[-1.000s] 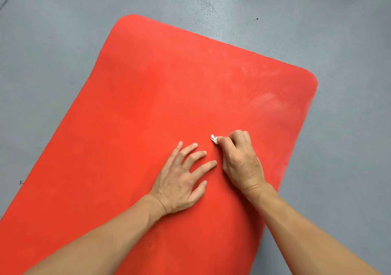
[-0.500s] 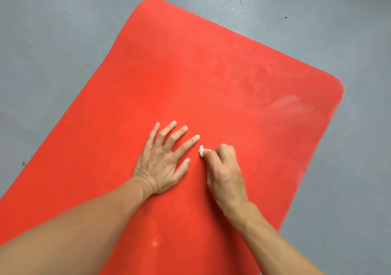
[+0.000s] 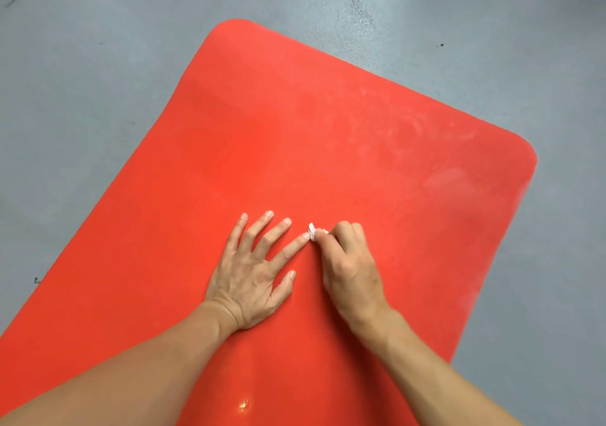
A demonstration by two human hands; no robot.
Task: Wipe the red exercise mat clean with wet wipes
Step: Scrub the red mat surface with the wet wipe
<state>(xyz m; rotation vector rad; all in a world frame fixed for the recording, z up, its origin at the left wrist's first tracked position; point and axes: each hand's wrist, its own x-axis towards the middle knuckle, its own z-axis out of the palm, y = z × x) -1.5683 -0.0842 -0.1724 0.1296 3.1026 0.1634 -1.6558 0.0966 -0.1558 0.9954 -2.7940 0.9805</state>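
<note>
1. Red exercise mat (image 3: 295, 150) lies flat on the grey floor (image 3: 82, 81), running diagonally — far rounded corners in view, near end runs out of frame.
2. My left hand (image 3: 252, 278) is palm-down on the mat, fingers straight and spread.
3. My right hand (image 3: 349, 261) is curled, pinching a small white wad of wet wipe (image 3: 312, 229) at the fingertips — wad pressed to the mat, just beside my left index fingertip.
4. Pale smears on the mat's far right area.

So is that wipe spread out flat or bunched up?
Bunched up: the wet wipe shows only as a small white wad poking from the curled fingers of the right hand, pressed to the red mat.
</note>
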